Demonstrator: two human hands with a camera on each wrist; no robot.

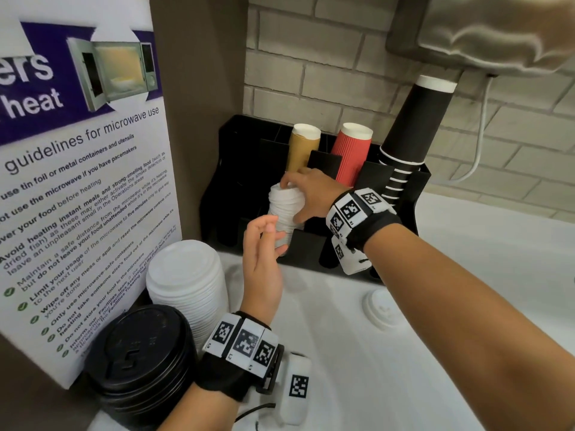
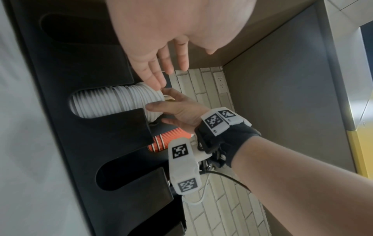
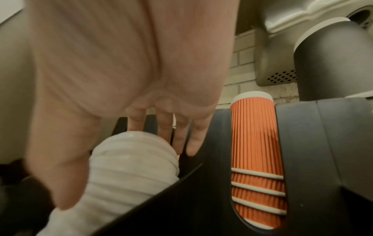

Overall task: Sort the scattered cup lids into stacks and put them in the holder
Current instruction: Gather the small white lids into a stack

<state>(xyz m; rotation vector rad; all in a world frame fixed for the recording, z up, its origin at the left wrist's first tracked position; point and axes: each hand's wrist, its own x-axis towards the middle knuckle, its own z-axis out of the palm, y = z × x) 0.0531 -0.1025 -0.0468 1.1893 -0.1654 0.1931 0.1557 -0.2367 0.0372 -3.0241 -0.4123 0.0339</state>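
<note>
Fingers [image 1: 287, 181] of the right hand [image 1: 311, 194] grasp the white lid stack [image 1: 284, 213] in the holder [image 1: 311, 247] slot; ease it straight down while the released left hand [image 1: 264, 253], just beside, steadies it.

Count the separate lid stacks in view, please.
3: a white stack in the holder under the right hand, a white stack and a black stack on the counter. Others may be hidden.

The white surface [image 1: 451, 353] carries a black holder [image 1: 311, 253] at the back against the brick wall. At its left edge stand a stack of white lids [image 1: 186, 284] and, nearer, a stack of black lids [image 1: 140, 359], touching each other. One white lid [image 1: 383, 308] lies alone to the right.
</note>
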